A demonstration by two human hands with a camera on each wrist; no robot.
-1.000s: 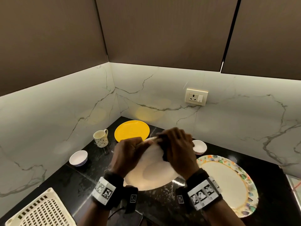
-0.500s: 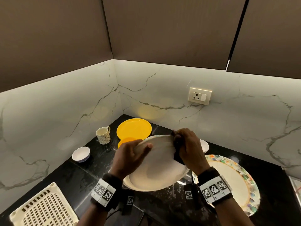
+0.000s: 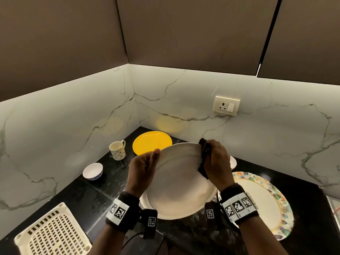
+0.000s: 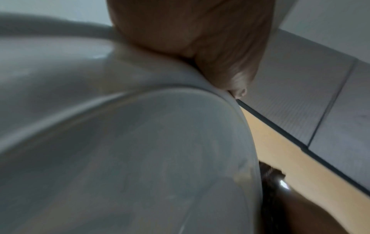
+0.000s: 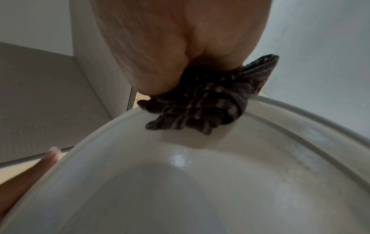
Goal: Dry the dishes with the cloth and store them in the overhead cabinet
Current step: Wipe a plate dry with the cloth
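Note:
A large white plate (image 3: 176, 183) is held tilted above the black counter, its hollow side towards me. My left hand (image 3: 143, 168) grips its left rim, thumb over the edge. My right hand (image 3: 215, 162) pinches a dark checked cloth (image 3: 204, 153) over the plate's upper right rim. The right wrist view shows the cloth (image 5: 204, 107) bunched on the white plate's rim (image 5: 300, 120), with water drops below it. In the left wrist view the plate's underside (image 4: 140, 150) fills the frame, my left thumb (image 4: 200, 44) on its edge. The overhead cabinet (image 3: 193, 32) is closed.
On the counter lie a yellow plate (image 3: 151, 142), a patterned mug (image 3: 117, 150), a small white bowl (image 3: 93, 171), another small bowl (image 3: 233, 161) behind my right hand, and a large plate with a coloured rim (image 3: 265, 203). A white slotted rack (image 3: 51, 234) is at the front left.
The plate has risen and tipped more upright. My right hand with the cloth has slid from the plate's top middle to its upper right rim.

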